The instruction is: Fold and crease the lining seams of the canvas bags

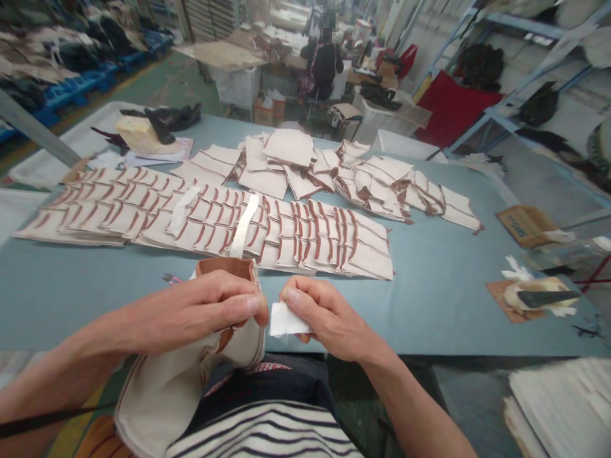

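- Upper left of the frame: dark bundles sit on blue pallets (81, 89).
- Left to centre: a long row of overlapping cream pieces (95, 210) with brown edging lies across the table (443, 286).
- Upper left, behind that row: a yellowish block (143, 137) has dark cloth draped over it.
- Lower left to centre: a cream pouch (167, 388) with a brown inside stands at the table's near edge, its body sagging toward the bottom of the frame beside a striped garment (272, 432).
- Left of centre: one white strip (184, 210) lies over the row; a second white strip (245, 226) reaches down to the pouch's mouth.
- Centre: the left hand (224, 305) is bent over the pouch, thumb and fingers closed on its cloth; the fingertips underneath are hidden.
- Centre, upper: a loose heap of cream pieces (289, 149).
- Just right of the left hand: the right hand (315, 308) pinches a white scrap (289, 319) between thumb and curled fingers, apart from the pouch.
- Upper centre: a person (324, 63) in dark clothing.
- Right: a cardboard box (527, 226).
- Lower right: a stack of pale cloth (563, 401).
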The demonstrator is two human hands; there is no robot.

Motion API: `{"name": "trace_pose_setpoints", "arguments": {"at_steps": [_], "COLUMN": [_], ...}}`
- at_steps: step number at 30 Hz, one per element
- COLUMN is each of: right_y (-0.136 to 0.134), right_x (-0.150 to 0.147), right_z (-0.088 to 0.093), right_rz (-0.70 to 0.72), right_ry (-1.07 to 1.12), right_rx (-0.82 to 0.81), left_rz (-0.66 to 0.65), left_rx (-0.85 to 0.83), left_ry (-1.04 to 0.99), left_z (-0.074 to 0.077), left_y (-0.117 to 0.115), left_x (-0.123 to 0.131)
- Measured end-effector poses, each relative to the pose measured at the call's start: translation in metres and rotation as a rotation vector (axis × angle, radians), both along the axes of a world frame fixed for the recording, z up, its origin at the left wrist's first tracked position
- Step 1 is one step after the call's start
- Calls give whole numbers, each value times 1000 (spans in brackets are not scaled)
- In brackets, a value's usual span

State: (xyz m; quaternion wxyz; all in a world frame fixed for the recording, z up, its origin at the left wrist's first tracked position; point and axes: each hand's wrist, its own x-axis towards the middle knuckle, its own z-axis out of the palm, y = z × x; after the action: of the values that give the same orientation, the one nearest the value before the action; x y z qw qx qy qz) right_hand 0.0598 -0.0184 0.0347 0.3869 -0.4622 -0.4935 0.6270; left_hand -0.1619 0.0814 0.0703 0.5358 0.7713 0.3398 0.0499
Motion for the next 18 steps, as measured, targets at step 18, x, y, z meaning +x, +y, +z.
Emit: {"name": "trace_pose_setpoints", "arguments": {"at_steps": [18], "right_y": [-11], "right_x": [-10], "right_z": [-1], "right_rz": [-210], "right_ry": [-115], "right_rx": [327], "left_rz": [131], "left_rx": [96], "left_ry": [-204], "left_z": [-2], "left_y": [-37], "left_x": [5]}}
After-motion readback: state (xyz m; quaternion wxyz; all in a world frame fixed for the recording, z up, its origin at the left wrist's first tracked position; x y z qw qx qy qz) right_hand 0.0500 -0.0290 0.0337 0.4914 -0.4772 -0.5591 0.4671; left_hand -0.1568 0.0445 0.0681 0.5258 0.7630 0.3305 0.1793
